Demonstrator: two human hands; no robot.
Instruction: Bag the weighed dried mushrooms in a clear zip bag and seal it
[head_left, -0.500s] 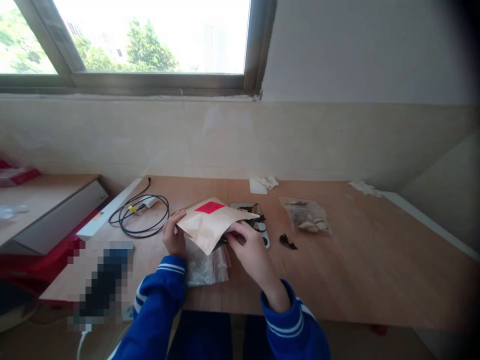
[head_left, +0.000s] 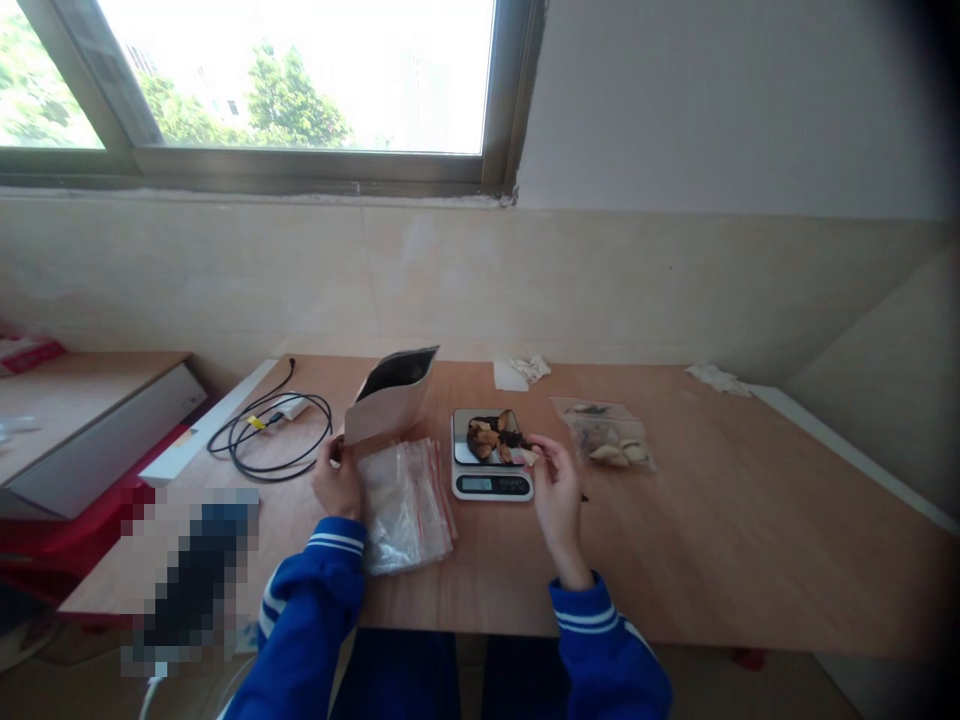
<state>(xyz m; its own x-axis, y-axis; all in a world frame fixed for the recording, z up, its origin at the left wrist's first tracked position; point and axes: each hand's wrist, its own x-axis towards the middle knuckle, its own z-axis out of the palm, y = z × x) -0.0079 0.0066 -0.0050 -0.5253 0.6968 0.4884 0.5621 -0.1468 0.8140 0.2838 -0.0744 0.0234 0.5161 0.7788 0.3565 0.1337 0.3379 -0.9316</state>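
The relation that matters most is between the brown dried pieces and the right hand: the pile lies just left of its fingers and slightly toward the far side, on the plate of the white scale. The pile is spread longer from left to right than from near to far, so the right hand meets it at its right end, the forearm coming in from the near right side of the table. These fingers are drawn narrow, thumb and forefinger close together at a pale bit by the edge of the pile; I cannot tell whether they grip it or only touch it. The right hand is clearly the nearer one. The left hand is well apart to the left, its fingers closed on the lower left part of a paper pouch, which is tilted with its dark mouth gaping toward the far side. The mouth's long axis runs from near left to far right, and the pouch body stands left of the scale, between the left hand and the pile. Clear zip bags lie on the near side of the pouch, and a filled plastic bag lies right of the scale, beyond the right hand.
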